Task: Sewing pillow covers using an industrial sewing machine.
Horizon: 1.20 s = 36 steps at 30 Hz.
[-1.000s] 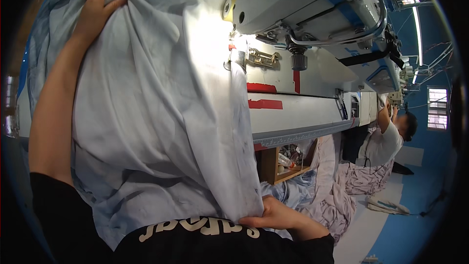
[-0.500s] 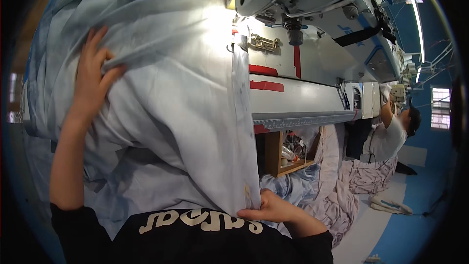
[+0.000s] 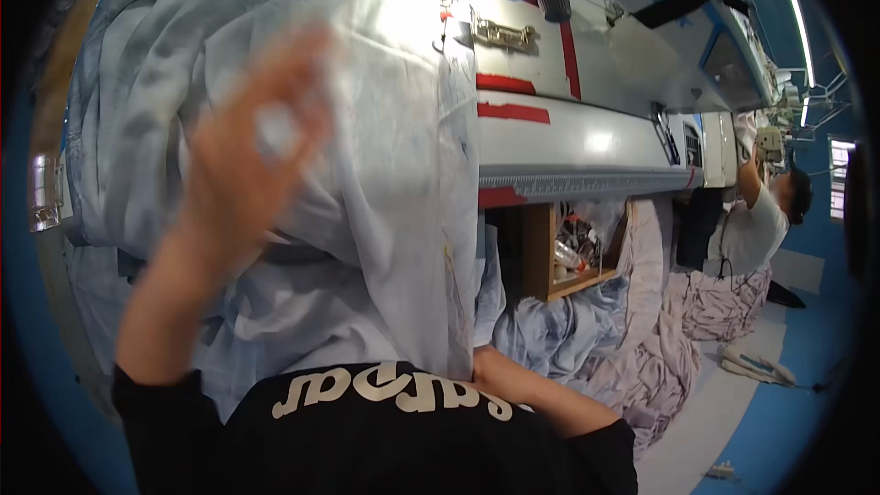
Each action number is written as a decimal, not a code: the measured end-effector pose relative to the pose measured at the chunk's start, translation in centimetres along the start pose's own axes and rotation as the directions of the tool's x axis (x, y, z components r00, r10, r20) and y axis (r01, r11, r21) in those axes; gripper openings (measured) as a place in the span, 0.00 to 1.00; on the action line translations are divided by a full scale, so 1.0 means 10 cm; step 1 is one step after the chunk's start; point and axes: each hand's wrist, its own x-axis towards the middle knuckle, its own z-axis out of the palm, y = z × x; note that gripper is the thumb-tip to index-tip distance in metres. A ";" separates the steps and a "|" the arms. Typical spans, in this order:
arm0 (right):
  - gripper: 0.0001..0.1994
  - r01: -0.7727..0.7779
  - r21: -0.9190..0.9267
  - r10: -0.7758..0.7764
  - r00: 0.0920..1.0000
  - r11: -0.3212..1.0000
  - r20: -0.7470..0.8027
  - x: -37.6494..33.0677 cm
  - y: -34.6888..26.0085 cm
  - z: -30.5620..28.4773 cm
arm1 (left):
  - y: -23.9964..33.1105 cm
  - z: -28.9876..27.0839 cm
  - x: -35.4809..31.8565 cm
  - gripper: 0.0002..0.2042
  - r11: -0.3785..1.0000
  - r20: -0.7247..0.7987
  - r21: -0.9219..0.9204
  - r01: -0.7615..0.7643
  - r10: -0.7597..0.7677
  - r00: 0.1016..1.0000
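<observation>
A large sheet of pale blue-grey fabric (image 3: 385, 220) covers the left side of the sewing table. Its folded edge strip (image 3: 459, 156) runs straight from the sewing machine's needle area (image 3: 451, 2) down toward my body. My left hand (image 3: 261, 124) is over the fabric, smeared by motion, so I cannot make out its finger pose. At the near end of the strip my right hand (image 3: 492, 368) grips the fabric edge, its fingertips hidden by the cloth. A bright lamp lights the cloth by the needle.
The sewing machine head (image 3: 642, 18) stands over the far right. A ruler strip (image 3: 587, 185) lines the table's front edge, above an open wooden drawer (image 3: 550, 261) holding small items. Heaped cloth (image 3: 632, 367) lies beyond it. Another person (image 3: 747, 229) works at the right.
My left hand has moved right across the fabric and is now blurred. My right hand stays by the near edge, its thumb no longer showing. The whole view has shifted slightly.
</observation>
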 end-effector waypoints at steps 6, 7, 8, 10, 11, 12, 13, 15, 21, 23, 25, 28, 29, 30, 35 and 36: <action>0.12 0.050 -0.004 -0.050 0.998 0.999 -0.038 -0.08 0.31 0.30 | 0.81 0.75 -0.96 0.28 0.603 0.757 -0.298 0.740 -0.323 0.568; 0.12 0.071 -0.034 -0.072 0.996 0.997 -0.042 -0.11 0.34 0.31 | 0.84 0.81 -1.03 0.27 0.619 0.816 -0.192 0.762 -0.331 0.474; 0.12 0.026 -0.060 -0.027 0.999 0.998 -0.029 -0.13 0.35 0.32 | 0.87 0.86 -1.10 0.26 0.632 0.862 -0.083 0.770 -0.342 0.374; 0.11 0.097 -0.214 -0.110 0.993 0.972 -0.049 -0.17 0.34 0.32 | 0.93 0.92 -1.21 0.23 0.607 0.746 -0.220 0.764 -0.400 0.532; 0.11 0.104 -0.222 -0.116 0.992 0.969 -0.044 -0.19 0.31 0.31 | 0.95 0.94 -1.27 0.21 0.583 0.645 -0.286 0.760 -0.469 0.603; 0.12 0.150 -0.290 -0.162 0.987 0.945 -0.018 -0.21 0.27 0.28 | 0.96 0.97 -1.34 0.21 0.603 0.585 -0.353 0.715 -0.454 0.672; 0.13 0.192 -0.351 -0.203 0.979 0.916 0.007 -0.23 0.22 0.24 | 0.96 1.00 -1.40 0.19 0.517 0.703 -0.341 0.785 -0.414 0.578; 0.13 0.101 -0.445 -0.105 0.994 0.890 0.017 -0.27 0.11 0.09 | 0.95 1.05 -1.53 0.17 0.440 0.805 -0.310 0.843 -0.351 0.479; 0.15 0.267 0.358 -0.039 0.845 0.894 -0.533 0.04 -0.10 -0.39 | 1.06 1.17 -1.43 0.16 0.517 0.923 -0.355 0.779 0.062 0.380; 0.12 -0.030 0.290 0.076 0.986 0.956 -0.151 0.07 -0.20 -0.41 | 1.06 1.02 -1.22 0.13 0.499 0.962 -0.271 0.823 0.107 0.252; 0.12 -0.032 0.507 0.132 0.978 0.861 -0.164 0.04 -0.31 -0.39 | 0.95 0.73 -1.03 0.11 0.695 0.895 -0.424 0.580 0.223 0.387; 0.06 0.001 0.349 0.113 0.946 0.937 -0.305 -0.09 -0.46 -0.40 | 0.39 0.12 -0.79 0.24 0.904 0.299 -0.208 0.373 -0.304 0.905; 0.06 -0.032 0.362 0.147 0.944 0.932 -0.295 -0.11 -0.50 -0.41 | 0.19 0.05 -0.73 0.34 0.950 -0.002 0.138 0.282 -0.284 0.959; 0.07 -0.090 0.286 0.170 0.948 0.954 -0.270 -0.14 -0.53 -0.43 | -0.05 -0.01 -0.65 0.35 0.909 -0.017 0.316 0.272 -0.281 0.960; 0.07 -0.173 0.134 0.200 0.953 0.976 -0.228 -0.20 -0.67 -0.52 | -0.92 -0.10 -0.21 0.38 0.795 -0.003 0.566 0.219 -0.263 0.965; 0.07 -0.152 0.115 0.175 0.959 0.982 -0.221 -0.20 -0.68 -0.52 | -1.03 -0.11 -0.11 0.38 0.788 -0.044 0.570 0.235 -0.257 0.965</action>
